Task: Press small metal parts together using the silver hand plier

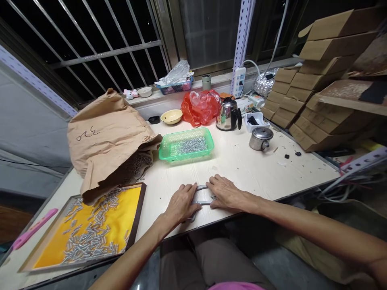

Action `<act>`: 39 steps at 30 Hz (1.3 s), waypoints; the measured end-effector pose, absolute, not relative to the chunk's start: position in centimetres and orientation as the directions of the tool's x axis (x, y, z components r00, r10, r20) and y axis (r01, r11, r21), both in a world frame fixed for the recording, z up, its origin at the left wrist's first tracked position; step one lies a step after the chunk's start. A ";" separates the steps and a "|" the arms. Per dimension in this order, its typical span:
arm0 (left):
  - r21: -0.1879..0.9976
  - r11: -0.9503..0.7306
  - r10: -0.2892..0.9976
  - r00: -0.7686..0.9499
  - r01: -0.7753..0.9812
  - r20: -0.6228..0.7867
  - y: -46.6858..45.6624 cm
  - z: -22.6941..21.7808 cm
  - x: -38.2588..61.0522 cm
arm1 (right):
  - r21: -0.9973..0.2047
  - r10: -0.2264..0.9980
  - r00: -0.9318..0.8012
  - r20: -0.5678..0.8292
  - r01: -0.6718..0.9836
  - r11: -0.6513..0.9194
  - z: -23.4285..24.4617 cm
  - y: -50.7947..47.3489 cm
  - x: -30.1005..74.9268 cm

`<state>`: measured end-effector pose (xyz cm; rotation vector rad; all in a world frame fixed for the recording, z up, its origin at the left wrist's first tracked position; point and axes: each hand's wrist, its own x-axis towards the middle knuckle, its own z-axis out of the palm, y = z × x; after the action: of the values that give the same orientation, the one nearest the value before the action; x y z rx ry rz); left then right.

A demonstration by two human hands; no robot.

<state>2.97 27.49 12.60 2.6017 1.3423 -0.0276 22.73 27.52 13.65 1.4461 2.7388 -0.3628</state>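
Observation:
At the table's near edge my left hand [182, 200] and my right hand [226, 194] are closed on the two ends of a grey, frame-like metal piece [203, 202]. Two parallel bars of it show between my hands; its ends are hidden under my fingers, so its kind is unclear. Left of my left hand lies a shallow tray [140, 209] with a yellow lining, strewn with small metal pins [90, 237]. Beyond my hands stands a green plastic basket [165, 153] holding many similar small metal pieces [193, 146].
A large brown paper bag [105, 137] overhangs the tray's back. Behind the basket are a yellow bowl [171, 117], a red plastic bag [196, 108] and a kettle [225, 117]. A lidded metal cup [256, 141] stands right, before stacked cardboard boxes [314, 88]. A pink-handled tool [34, 229] lies far left.

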 end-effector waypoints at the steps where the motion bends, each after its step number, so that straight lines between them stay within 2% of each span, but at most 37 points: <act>1: 0.166 -0.575 0.796 0.595 0.801 -0.112 27.6 12.6 3.3 | -0.183 0.807 -0.576 -0.127 0.814 0.552 13.6 27.5 22.8; 7: 0.127 -0.638 0.744 0.650 0.760 -0.153 28.4 12.7 5.3 | -0.176 0.795 -0.600 -0.088 0.795 0.580 12.2 28.5 22.6; 16: 0.163 -0.533 0.821 0.554 0.830 -0.137 28.3 12.4 5.9 | -0.202 0.791 -0.592 -0.156 0.803 0.561 11.9 29.6 22.2; 21: 0.188 -0.487 0.847 0.514 0.853 -0.138 28.1 12.6 6.1 | -0.164 0.794 -0.600 -0.101 0.797 0.582 11.9 29.3 22.1; 24: 0.207 -0.433 0.891 0.452 0.877 -0.052 27.1 11.8 5.9 | -0.206 0.770 -0.638 -0.030 0.757 0.620 11.8 30.0 23.0; 28: 0.254 -0.491 0.871 0.460 0.833 0.176 24.1 9.2 6.3 | -0.329 0.734 -0.679 0.007 0.692 0.643 11.4 31.6 23.9; 31: 0.303 -0.544 0.838 0.488 0.783 0.243 21.8 7.6 7.2 | -0.272 0.784 -0.620 0.032 0.749 0.604 11.0 32.7 23.7; 34: 0.358 -0.531 0.847 0.473 0.768 0.242 20.7 7.0 8.0 | -0.185 0.802 -0.596 0.046 0.784 0.593 11.0 33.8 22.8; 39: 0.411 -0.522 0.853 0.460 0.747 0.248 20.9 7.3 8.3 | -0.128 0.791 -0.609 0.049 0.782 0.610 12.3 34.0 19.8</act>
<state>8.29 20.86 7.27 2.4673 1.3804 0.6274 19.82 34.03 12.29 1.4253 2.9082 -0.1516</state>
